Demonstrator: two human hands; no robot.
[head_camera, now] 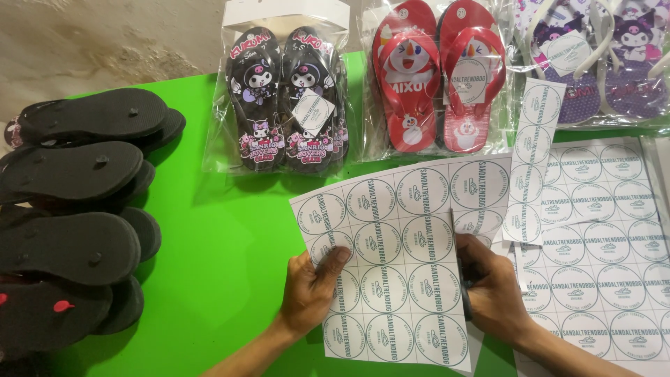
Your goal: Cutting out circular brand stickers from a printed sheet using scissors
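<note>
The person's left hand pinches the left edge of a sheet of round labels, thumb on top, its grip closed on the paper. The right hand grips the sheet's right edge, fingers curled over it; something dark shows under them, too hidden to tell. The sheet lies over the green worktop, partly overlapping more label sheets. Beyond lie bagged black sandals and bagged red sandals. Black soles are stacked at left.
</note>
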